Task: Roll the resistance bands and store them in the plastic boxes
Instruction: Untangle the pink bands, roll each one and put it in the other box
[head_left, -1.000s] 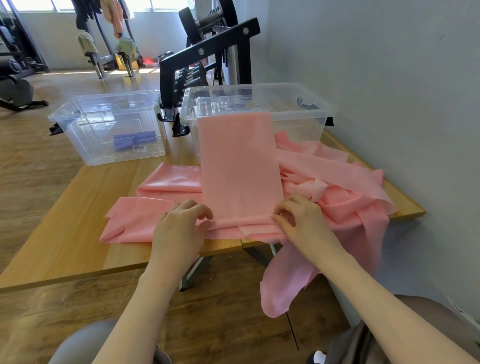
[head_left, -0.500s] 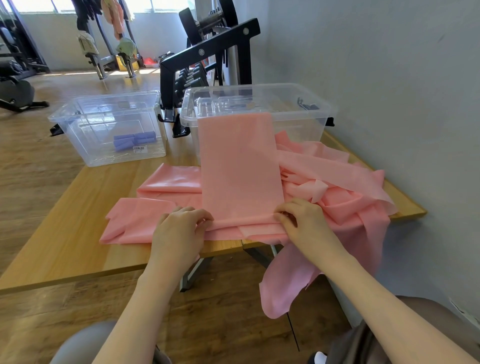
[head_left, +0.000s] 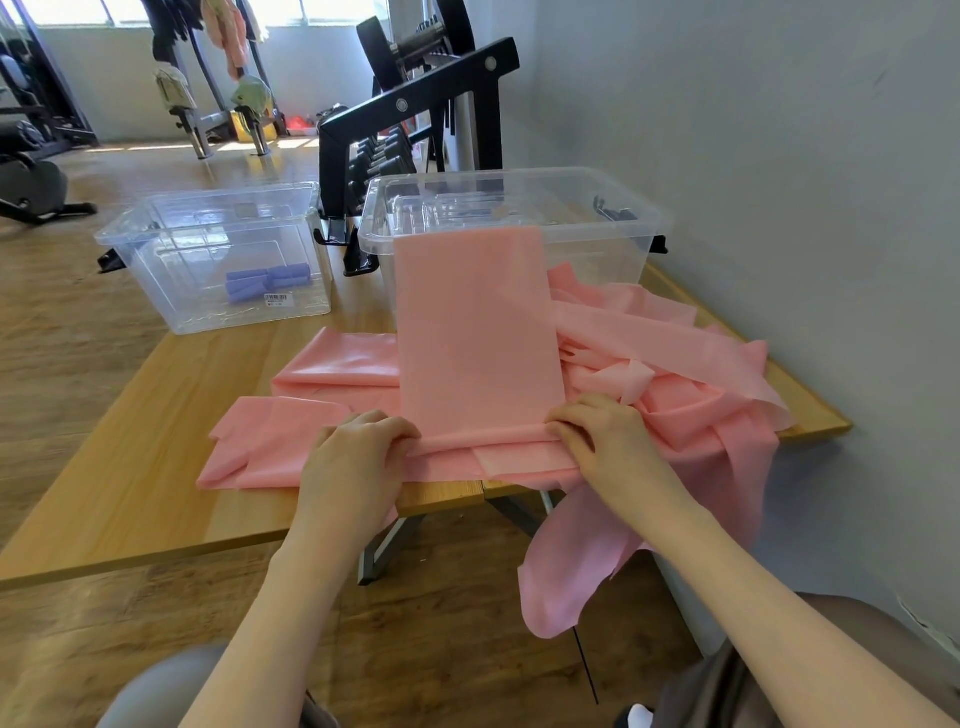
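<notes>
Rolling just starting: left hand (head_left: 358, 457) and right hand (head_left: 602, 439) pinch the near end of the flat pink band (head_left: 475, 332) at table centre, next roll it toward the clear box (head_left: 613, 228) at 12 o'clock, keeping edges even.

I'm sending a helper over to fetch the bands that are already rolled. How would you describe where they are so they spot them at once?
On the wooden table stand two clear plastic boxes. Look in the left box, the one away from the wall. The purple rolled bands lie on its bottom beside a barcode sticker; they are small tight cylinders, unlike the loose pink bands heaped on the table.
</notes>
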